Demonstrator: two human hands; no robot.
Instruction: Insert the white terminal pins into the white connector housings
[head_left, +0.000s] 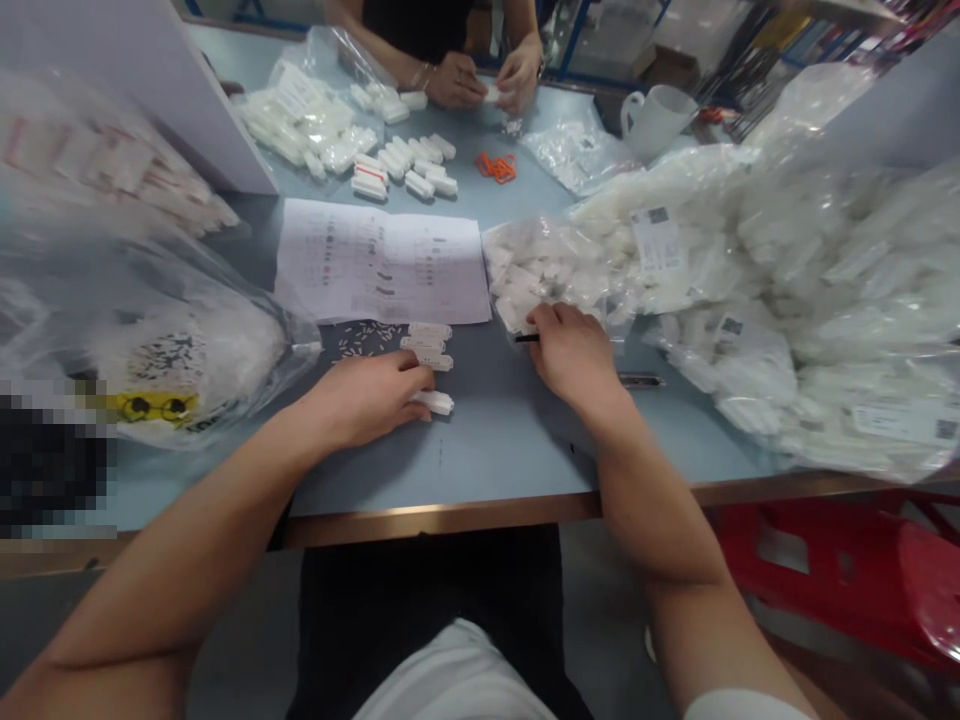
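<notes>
Around a small white plastic casing (435,402), the fingers of my left hand (375,398) are closed near the front of the table. Just beyond it lie several similar white casings (427,345) in a short stack of rows. Tiny white slivers (367,340) are scattered to their left. My right hand (574,352) is curled at the edge of a clear bag of white parts (555,270). A thin dark tool (527,339) pokes out left of its fingers. Behind the wrist shows a slim grey-black end (641,380); I cannot tell whether it is the same tool.
A printed sheet (382,262) lies ahead. Large clear bags of white parts (825,260) crowd the right; another bag (202,350) stands left. Across the table a co-worker's hands (487,82) hold a small white piece, near white casings (420,160), orange pieces (496,167) and a mug (660,120).
</notes>
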